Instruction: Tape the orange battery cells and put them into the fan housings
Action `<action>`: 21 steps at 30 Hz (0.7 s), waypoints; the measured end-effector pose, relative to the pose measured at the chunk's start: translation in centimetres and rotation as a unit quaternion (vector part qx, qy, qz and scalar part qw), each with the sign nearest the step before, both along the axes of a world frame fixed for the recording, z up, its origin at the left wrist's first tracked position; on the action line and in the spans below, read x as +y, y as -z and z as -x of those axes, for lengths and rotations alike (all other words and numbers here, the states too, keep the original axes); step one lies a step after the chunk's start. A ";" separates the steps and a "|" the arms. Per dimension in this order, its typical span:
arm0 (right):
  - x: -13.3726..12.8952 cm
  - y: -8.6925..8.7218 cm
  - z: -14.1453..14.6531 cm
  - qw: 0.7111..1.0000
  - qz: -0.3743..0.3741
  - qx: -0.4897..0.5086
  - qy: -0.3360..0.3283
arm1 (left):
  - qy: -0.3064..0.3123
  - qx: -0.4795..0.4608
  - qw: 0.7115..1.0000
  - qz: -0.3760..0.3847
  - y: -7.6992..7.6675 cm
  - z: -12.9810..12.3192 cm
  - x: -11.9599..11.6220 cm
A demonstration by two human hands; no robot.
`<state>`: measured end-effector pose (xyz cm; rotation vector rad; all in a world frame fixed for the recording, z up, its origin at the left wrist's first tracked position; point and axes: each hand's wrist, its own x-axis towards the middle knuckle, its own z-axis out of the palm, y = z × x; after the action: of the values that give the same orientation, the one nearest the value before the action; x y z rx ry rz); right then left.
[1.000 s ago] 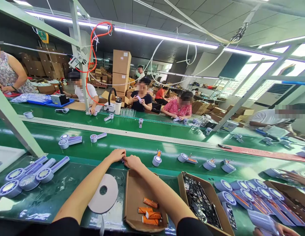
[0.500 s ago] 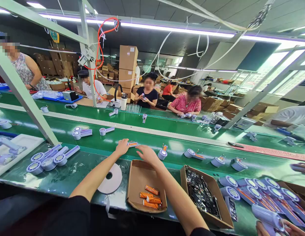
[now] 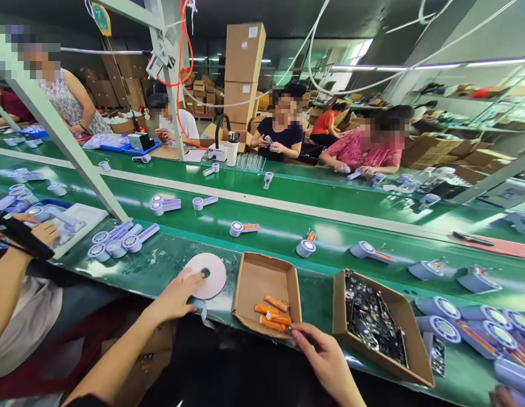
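My left hand (image 3: pixel 177 294) rests on the near-left side of a flat white roll (image 3: pixel 216 276), its fingers apart over the disc near the central hole. A loose strip hangs from the roll at the table edge. My right hand (image 3: pixel 324 353) is at the near-right corner of a cardboard tray (image 3: pixel 256 280), thumb and forefinger pinched together on something small and unclear. Several orange cylinders (image 3: pixel 276 303) lie in that tray, just left of the fingertips. Beyond, a purple round-headed unit with an orange piece (image 3: pixel 237 228) lies on the green belt (image 3: pixel 270 226).
A second box (image 3: pixel 341 316) of dark circuit parts stands right. Purple units (image 3: pixel 116 247) lie grouped left, with more at far right. A slanted metal post (image 3: pixel 82 147) rises at left. A person's hand (image 3: pixel 44 232) is at the left edge; people sit across the belt.
Both hands have drawn back from the belt unit, the left onto the white roll, the right to the tray's near corner. The unit lies released. The view has shifted downward and left.
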<state>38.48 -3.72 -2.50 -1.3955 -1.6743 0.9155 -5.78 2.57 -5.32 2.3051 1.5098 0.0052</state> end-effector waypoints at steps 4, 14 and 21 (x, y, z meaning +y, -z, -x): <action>0.8 -0.9 3.6 0.996 0.003 -0.023 -0.085 | 0.036 0.011 0.999 0.016 -2.3 -0.9 3.3; 0.8 -0.8 10.6 0.988 0.107 0.039 -0.103 | 0.091 -0.020 0.996 -0.005 -2.9 -0.8 2.6; -0.1 0.1 8.4 0.985 0.134 0.073 -0.076 | 0.081 0.017 0.997 0.005 -3.1 2.0 1.1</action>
<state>30.08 -3.85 -2.64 -1.3480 -1.6074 1.3397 -7.78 3.68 -2.20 2.4236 1.3312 -0.0866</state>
